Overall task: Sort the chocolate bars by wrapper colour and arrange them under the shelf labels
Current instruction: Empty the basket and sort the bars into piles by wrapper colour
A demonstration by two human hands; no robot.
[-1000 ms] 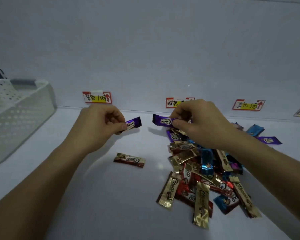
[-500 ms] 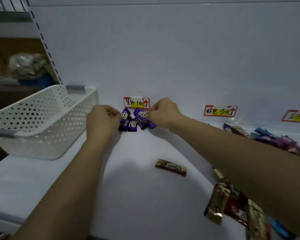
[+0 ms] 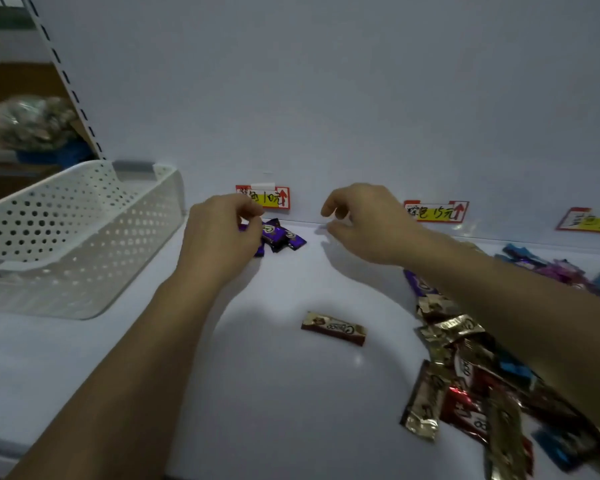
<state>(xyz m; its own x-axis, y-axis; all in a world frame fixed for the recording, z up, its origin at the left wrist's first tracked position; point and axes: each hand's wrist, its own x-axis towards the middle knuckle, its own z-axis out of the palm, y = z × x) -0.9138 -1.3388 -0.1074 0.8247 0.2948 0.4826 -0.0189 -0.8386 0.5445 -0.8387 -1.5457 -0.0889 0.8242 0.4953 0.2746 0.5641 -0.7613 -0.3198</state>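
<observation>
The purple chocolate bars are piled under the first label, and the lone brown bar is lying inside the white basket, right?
Not quite. The purple chocolate bars do sit under the first label, but the head view shows the lone brown bar lying on the shelf, outside the white basket.

Both arms are bare along all of their visible length, from the lower corners of the frame up to the wrists: no sleeve, cuff or glove shows. The left hand (image 3: 222, 233) and the right hand (image 3: 364, 223) carry no ring, watch, strap or bracelet. The fingernails look short and plain, though dim light blurs them.
</observation>
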